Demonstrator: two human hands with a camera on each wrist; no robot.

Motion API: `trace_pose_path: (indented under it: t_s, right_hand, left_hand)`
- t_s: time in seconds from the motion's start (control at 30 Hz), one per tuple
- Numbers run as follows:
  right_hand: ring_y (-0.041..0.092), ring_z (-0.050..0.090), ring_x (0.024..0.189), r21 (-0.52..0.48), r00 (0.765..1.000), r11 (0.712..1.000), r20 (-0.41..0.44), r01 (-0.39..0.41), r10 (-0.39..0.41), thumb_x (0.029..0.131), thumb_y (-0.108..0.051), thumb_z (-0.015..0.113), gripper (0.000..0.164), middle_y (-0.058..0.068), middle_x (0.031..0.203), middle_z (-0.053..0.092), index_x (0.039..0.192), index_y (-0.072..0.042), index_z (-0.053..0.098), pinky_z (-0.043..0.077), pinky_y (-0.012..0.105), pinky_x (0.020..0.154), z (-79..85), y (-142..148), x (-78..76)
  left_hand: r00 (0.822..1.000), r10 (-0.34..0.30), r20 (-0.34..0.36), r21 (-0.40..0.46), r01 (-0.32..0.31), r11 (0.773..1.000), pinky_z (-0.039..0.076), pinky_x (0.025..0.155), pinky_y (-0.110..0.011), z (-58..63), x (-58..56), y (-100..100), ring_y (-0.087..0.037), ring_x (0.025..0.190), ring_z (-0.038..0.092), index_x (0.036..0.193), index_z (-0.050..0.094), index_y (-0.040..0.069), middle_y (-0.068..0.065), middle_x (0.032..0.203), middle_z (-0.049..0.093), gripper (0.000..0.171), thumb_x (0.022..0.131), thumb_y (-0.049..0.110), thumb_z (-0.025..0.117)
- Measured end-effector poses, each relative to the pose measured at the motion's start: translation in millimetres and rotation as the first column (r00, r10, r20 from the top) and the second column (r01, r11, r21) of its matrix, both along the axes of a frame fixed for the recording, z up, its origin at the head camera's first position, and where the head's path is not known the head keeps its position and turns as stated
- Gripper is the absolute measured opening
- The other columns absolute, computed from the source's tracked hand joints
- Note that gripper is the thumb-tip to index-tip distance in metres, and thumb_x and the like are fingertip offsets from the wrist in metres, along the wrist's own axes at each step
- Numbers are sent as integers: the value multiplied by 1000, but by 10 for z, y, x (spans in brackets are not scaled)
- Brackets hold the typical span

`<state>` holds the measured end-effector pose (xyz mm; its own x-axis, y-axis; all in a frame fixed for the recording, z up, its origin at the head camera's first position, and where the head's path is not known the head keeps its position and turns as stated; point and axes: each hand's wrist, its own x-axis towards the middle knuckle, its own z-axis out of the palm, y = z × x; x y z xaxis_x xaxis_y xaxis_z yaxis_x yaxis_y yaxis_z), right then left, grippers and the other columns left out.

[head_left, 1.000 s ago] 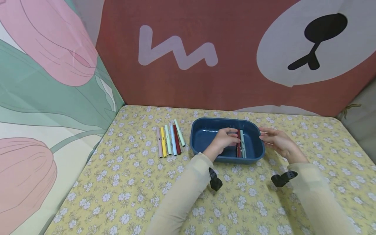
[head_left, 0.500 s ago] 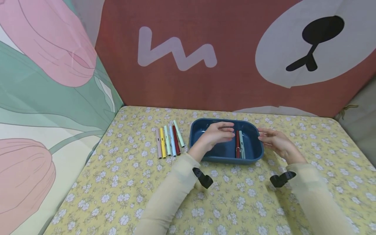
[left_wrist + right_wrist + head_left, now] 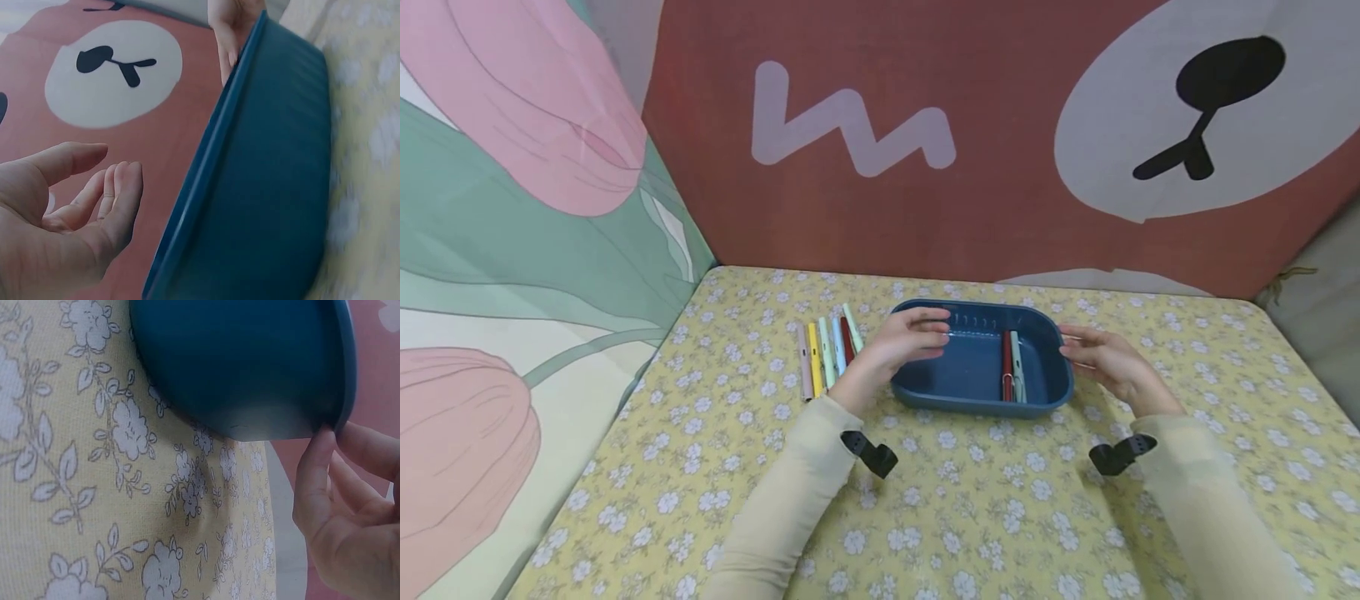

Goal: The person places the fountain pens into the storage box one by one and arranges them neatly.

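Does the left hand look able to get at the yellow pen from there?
Probably yes: the left hand looks empty, and the yellow pen lies close by, mostly in plain view. The lilac pen and a green pen lie close on either side, so lifting just that one may take care.

Setting, from above: table (image 3: 985,517) covered in yellow, printed with white flowers and greyish sprigs, with rounded far corners. Along its far edge, red-brown back wall (image 3: 850,229) bearing a pale zigzag (image 3: 868,155) and, farther right, a whitish muzzle (image 3: 1097,133) with black nose (image 3: 1230,72) and mouth; low down, a pale arc (image 3: 1108,282). At left, side wall (image 3: 490,225) with large pink tulips (image 3: 467,433) and green leaves. At right, greyish wall (image 3: 1318,308) with a small yellow-brown motif (image 3: 1292,273). Light soft, with blurred shadows on the table.
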<state>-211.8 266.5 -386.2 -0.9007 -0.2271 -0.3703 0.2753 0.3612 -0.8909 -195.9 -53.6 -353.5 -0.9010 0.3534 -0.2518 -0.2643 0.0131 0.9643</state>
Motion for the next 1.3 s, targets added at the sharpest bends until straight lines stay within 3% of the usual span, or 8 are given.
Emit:
trace_pose_path:
  t_s: [0.17, 0.27, 0.37, 0.43, 0.7, 0.9, 1.07, 1.3]
  right_hand:
    - [-13, 55, 91, -21, 1000, 1000, 4, 10, -10, 98, -23, 55, 68, -11, 119, 43, 153, -5, 19, 52, 9, 81, 3, 17, 4]
    - [-14, 54, 90, -13, 1000, 1000, 0, 9, -9, 98, -24, 54, 68, 1, 132, 40, 153, -5, 18, 52, 8, 81, 7, 23, 11]
    - [-16, 53, 90, -8, 1000, 1000, 2, 1, -1, 99, -23, 53, 67, 19, 149, 27, 153, -4, 16, 51, 8, 81, 10, 19, 11]
    - [-17, 52, 89, -4, 1000, 1000, 6, -4, 4, 100, -22, 51, 66, 23, 156, 16, 153, -4, 16, 50, 7, 81, 11, 14, 10]
    - [-17, 50, 90, 23, 1000, 1000, 7, -7, 7, 101, -19, 48, 64, 24, 159, 11, 153, -4, 15, 50, 7, 81, 10, 13, 11]
    - [-14, 49, 91, 26, 1000, 1000, 5, -9, 9, 100, -20, 49, 65, 23, 159, 10, 153, -5, 16, 50, 7, 81, 18, -3, 8]
    - [-16, 52, 89, 13, 1000, 1000, 5, 7, -8, 100, -18, 49, 63, 24, 158, 14, 153, -4, 17, 51, 8, 80, 17, -15, 6]
    - [-16, 52, 89, -1, 1000, 1000, -2, 0, 0, 101, -19, 48, 64, 25, 156, 16, 153, -3, 16, 50, 7, 81, 22, -5, 16]
  left_hand:
    - [1000, 7, -14, -40, -8, 999, 50, 105, -41, -28, 0, -217, -34, 129, 50, 141, 44, 6, -21, 143, 46, 46, 96, 3, 54]
    - [1000, 13, -2, -58, -13, 998, 48, 107, -42, -23, 12, -350, -35, 130, 49, 141, 44, 6, -21, 144, 44, 46, 96, 3, 54]
    - [1000, 24, 3, -88, -24, 996, 47, 107, -44, -27, 31, -499, -35, 130, 49, 142, 43, 6, -22, 143, 44, 47, 96, 3, 53]
    - [999, 36, 2, -112, -36, 993, 46, 108, -45, -37, 44, -606, -35, 129, 49, 142, 43, 5, -22, 143, 45, 47, 96, 3, 54]
    - [994, 112, 11, -200, -107, 974, 47, 107, -44, -157, 88, -1036, -39, 128, 48, 143, 38, 0, -25, 141, 44, 48, 97, 4, 51]
    - [993, 116, 1, -240, -113, 964, 47, 107, -42, -279, 163, -1307, -39, 129, 46, 145, 34, -2, -27, 143, 41, 49, 98, 4, 49]
    - [992, 129, -9, -253, -127, 959, 49, 105, -40, -339, 191, -1457, -39, 128, 47, 145, 33, -3, -28, 142, 41, 50, 99, 5, 48]
    - [985, 174, -1, -250, -169, 953, 47, 107, -40, -320, 190, -1566, -37, 128, 47, 147, 31, -2, -26, 145, 38, 53, 97, 5, 50]
